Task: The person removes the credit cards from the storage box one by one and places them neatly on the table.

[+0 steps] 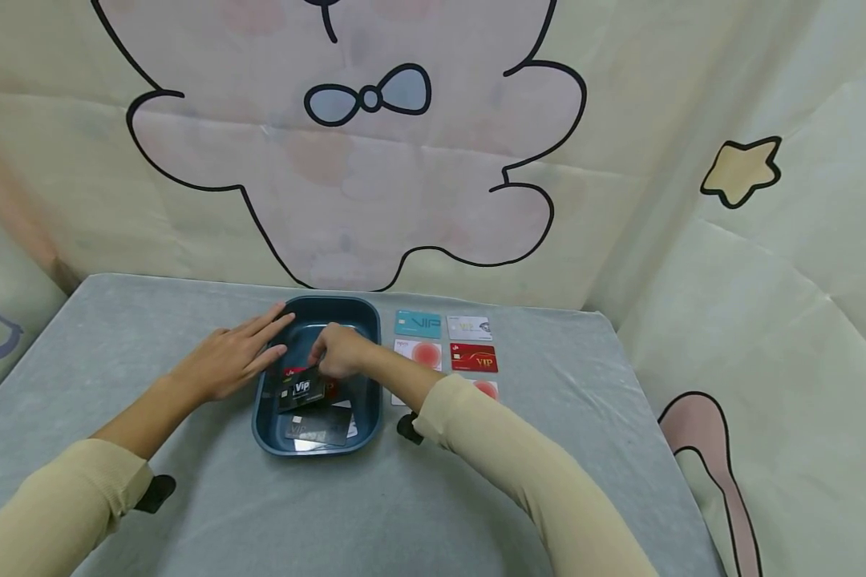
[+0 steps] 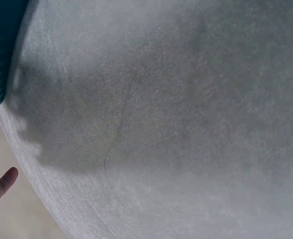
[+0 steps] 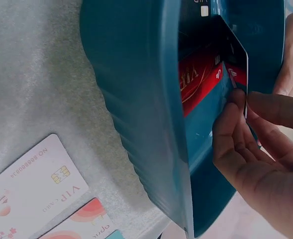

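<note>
A dark blue plastic tray (image 1: 258, 417) holds several cards. Inside it, my right hand (image 1: 341, 351) pinches the edge of a black VIP card (image 1: 303, 387) between thumb and fingers. That card stands tilted over a red VIP card (image 3: 201, 82) in the right wrist view. A dark grey card (image 1: 317, 426) lies nearer the tray's front, overlapping a pale one. My left hand (image 1: 234, 357) is at the tray's left side with its fingers extended, fingertips over the rim; it holds no card.
Right of the tray, cards lie in two columns: a teal card (image 1: 417, 324), a silver one (image 1: 469, 328), a red one (image 1: 474, 357) and white ones with red circles (image 1: 426, 353). My right forearm covers some. A printed curtain (image 1: 621, 160) hangs behind the grey-clothed table (image 1: 548, 417).
</note>
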### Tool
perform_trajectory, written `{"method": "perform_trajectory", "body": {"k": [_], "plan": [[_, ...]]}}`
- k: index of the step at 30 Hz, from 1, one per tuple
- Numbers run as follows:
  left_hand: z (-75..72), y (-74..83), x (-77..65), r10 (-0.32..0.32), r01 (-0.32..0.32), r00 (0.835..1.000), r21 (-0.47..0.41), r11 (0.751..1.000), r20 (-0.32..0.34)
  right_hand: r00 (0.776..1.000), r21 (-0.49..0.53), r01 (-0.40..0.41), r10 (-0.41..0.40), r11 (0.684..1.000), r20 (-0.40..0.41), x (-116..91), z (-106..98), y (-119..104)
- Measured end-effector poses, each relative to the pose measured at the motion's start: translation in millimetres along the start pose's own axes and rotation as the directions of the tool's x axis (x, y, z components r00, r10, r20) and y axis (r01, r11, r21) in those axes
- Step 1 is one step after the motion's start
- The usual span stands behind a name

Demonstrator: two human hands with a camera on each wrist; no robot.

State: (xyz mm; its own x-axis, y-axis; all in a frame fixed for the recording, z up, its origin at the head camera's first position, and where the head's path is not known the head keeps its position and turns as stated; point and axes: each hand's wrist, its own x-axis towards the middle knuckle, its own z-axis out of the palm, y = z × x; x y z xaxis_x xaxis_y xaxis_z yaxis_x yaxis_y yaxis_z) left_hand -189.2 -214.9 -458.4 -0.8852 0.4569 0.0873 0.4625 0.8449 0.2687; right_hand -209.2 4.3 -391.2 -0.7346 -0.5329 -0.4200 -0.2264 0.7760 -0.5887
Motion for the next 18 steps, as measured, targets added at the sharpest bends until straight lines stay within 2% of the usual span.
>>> {"method": "perform_trajectory", "body": {"k": [7, 18], "plan": [[-0.7, 0.7, -0.3, 0.002, -0.002, 1.0, 0.0, 1.0, -0.001, 0.997, 0.013, 0.082, -0.082, 0.997, -0.006, -4, -1, 1], [-2.3, 2.4, -0.1, -0.013, 0.013, 1.0, -0.001, 1.0, 0.013, 0.984, -0.086, 0.174, -0.177, 0.981, -0.035, -29, -13, 10]]}}
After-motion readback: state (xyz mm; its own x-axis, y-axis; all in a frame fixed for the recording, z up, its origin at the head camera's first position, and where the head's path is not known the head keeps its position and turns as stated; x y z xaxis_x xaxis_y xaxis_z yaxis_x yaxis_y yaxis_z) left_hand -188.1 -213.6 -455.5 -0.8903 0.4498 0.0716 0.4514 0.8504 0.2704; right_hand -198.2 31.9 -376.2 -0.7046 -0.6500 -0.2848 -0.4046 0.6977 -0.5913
